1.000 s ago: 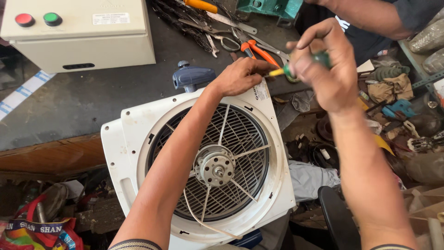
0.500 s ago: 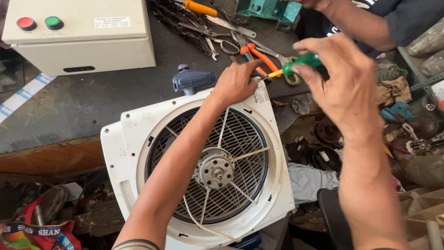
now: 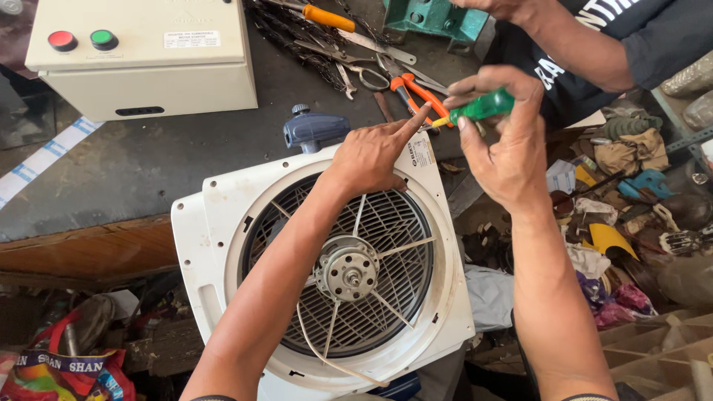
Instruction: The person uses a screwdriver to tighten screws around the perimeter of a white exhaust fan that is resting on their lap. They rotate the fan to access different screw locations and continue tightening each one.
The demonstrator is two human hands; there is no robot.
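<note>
Screwdriver (image 3: 481, 108) raised; ribbed round fan housing (image 3: 223, 223).

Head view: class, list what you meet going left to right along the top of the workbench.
Cream control box → blue-grey knob part → orange-handled pliers → green-handled screwdriver in the right hand.

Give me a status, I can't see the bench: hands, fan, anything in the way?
Left hand on white fan housing corner. Right hand grips green-handled screwdriver there. Another person's arm close behind.
</note>
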